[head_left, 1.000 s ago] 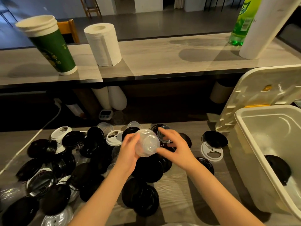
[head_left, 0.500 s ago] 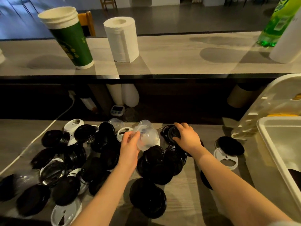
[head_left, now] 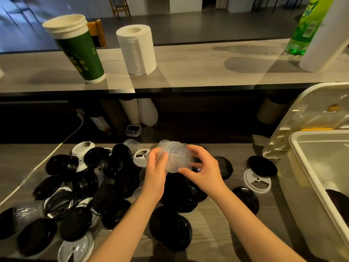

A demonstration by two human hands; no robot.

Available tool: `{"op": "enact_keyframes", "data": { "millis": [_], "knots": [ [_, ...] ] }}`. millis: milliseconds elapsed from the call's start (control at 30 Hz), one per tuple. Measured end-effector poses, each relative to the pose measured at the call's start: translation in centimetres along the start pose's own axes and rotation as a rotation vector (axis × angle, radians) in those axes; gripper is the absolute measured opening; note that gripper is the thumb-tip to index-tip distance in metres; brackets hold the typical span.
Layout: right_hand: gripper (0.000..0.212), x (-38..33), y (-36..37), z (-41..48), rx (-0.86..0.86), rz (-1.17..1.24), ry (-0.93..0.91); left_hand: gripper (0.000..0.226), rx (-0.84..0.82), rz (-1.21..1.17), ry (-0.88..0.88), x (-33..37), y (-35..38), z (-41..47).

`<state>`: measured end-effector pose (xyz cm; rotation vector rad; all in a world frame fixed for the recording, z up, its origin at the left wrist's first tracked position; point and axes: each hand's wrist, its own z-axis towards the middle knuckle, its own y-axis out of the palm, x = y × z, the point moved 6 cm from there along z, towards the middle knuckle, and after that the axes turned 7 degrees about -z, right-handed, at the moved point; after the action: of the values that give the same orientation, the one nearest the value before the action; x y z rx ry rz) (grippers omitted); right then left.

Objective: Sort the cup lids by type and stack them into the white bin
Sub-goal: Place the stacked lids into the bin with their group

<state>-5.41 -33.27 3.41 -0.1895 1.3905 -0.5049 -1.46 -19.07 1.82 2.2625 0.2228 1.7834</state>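
both the left hand [head_left: 156,173] and right hand [head_left: 203,170] clasp the stack of clear dome lids [head_left: 174,157] above the counter's far edge. the slick nested domes could slip apart before reaching the white bin [head_left: 302,167] at the right edge.

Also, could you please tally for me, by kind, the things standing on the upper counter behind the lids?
Green cup stack: 1
White rolls: 2, the short roll and the tall roll
Green bottle: 1
Total: 4
A white sliver at the counter's left edge is too cut off to count.
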Motion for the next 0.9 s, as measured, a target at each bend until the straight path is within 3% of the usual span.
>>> {"op": "enact_keyframes", "data": {
  "millis": [67,133,233,333,467,633,800,900],
  "knots": [
    [0.064,-0.4,-0.1,-0.1,-0.011,-0.107,-0.061,0.015,-0.052,-0.053,-0.001,0.1,0.1,-0.2],
    [0.066,-0.9,-0.2,-0.2,-0.037,-0.157,-0.097,0.030,-0.116,0.001,0.009,0.3,0.2,-0.6],
    [0.067,-1.4,-0.5,-1.1,-0.106,-0.074,-0.088,0.015,-0.129,-0.009,-0.052,-0.2,0.1,-1.3],
    [0.063,0.1,-1.1,-2.4,-0.116,0.162,0.091,0.010,-0.155,-0.095,-0.141,-1.0,0.1,-1.9],
    [0.047,2.5,-1.1,-5.0,-0.178,0.289,0.307,0.021,-0.209,-0.187,-0.291,-3.0,1.0,-3.3],
    [0.034,4.7,-2.7,-8.5,-0.055,0.306,0.418,0.025,-0.330,0.095,-0.326,-5.8,2.5,-4.8],
    [0.030,5.2,-5.0,-10.5,-0.040,0.332,0.425,0.082,-0.498,0.278,-0.433,-6.6,4.9,-6.1],
    [0.026,6.8,-6.7,-11.4,-0.001,0.359,0.535,0.063,-0.410,0.254,-0.436,-7.2,5.6,-6.3]
  ]
}}
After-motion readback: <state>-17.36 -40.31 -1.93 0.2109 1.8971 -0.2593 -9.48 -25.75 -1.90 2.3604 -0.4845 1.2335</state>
